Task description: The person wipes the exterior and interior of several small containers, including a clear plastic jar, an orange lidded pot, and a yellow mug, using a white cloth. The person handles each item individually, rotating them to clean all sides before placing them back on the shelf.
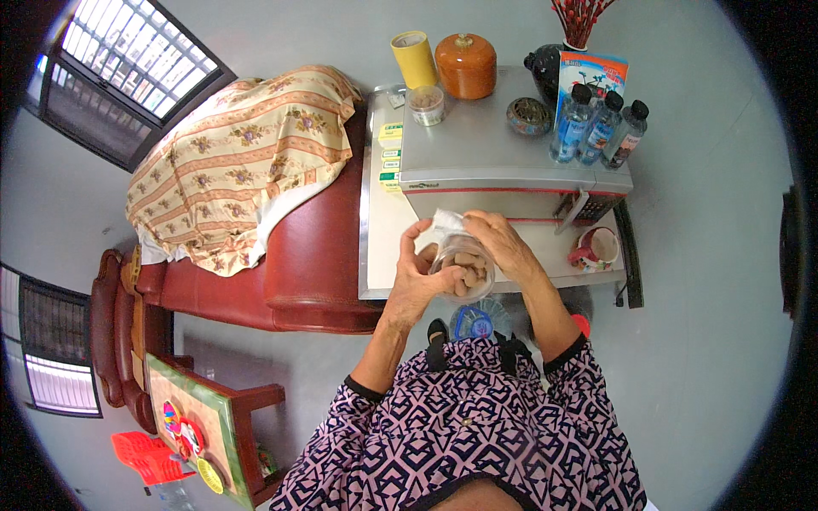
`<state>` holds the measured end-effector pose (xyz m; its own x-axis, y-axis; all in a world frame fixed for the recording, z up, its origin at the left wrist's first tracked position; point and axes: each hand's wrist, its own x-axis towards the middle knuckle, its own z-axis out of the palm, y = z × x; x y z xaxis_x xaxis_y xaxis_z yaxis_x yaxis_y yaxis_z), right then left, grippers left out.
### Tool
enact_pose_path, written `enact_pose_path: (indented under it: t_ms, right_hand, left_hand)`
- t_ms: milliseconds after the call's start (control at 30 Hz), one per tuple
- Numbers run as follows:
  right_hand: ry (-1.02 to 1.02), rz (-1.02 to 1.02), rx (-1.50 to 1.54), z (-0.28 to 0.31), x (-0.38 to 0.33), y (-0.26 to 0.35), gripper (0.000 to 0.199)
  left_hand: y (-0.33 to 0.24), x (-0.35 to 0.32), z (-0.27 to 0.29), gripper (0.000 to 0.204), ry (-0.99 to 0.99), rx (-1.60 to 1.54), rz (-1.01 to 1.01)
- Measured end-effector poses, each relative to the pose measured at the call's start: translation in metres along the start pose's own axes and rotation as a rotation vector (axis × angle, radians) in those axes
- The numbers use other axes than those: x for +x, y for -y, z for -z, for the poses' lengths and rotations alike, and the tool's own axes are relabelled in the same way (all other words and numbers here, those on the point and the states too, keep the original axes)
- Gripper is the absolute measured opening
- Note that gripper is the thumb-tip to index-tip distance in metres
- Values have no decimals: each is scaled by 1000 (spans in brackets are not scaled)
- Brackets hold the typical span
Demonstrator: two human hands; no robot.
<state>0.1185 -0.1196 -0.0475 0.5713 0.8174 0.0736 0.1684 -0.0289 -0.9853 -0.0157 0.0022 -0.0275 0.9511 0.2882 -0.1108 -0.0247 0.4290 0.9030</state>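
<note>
In front of my body is a clear round plastic jar point(463, 269) with brown, lumpy pieces point(469, 260) inside. My left hand point(416, 279) grips it from the left, its thumb over the rim and its fingers curled along the side. My right hand point(503, 244) comes over the jar's far right edge, fingers bent and pinching a small white packet or wrapper point(447, 222). That white piece sits just beyond the jar's mouth, close to my left fingertips. What it contains cannot be made out.
Beyond my hands stands a silver cabinet-like appliance point(477, 175) carrying a yellow canister point(414, 60), an orange lidded pot point(466, 66), a small clear tub point(426, 106) and three bottles point(601, 128). A patterned mug point(596, 249) is at right. A red sofa point(311, 247) lies left.
</note>
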Motion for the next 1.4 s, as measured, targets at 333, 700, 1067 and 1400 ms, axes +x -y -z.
enact_pose_path:
  t_ms: [333, 700, 1067, 1400]
  right_hand:
    - [-386, -46, 666, -55, -29, -19, 29]
    - [-553, -33, 720, -50, -28, 2, 26]
    - [-246, -71, 1057, -20, -5, 11, 25]
    - [-424, -129, 385, -92, -8, 15, 43]
  left_hand:
    - [17, 17, 13, 51, -80, -211, -74]
    - [-13, 20, 12, 59, -13, -102, 137]
    - [-17, 27, 6, 64, -49, -71, -123]
    - [0, 36, -5, 46, -252, -357, -55]
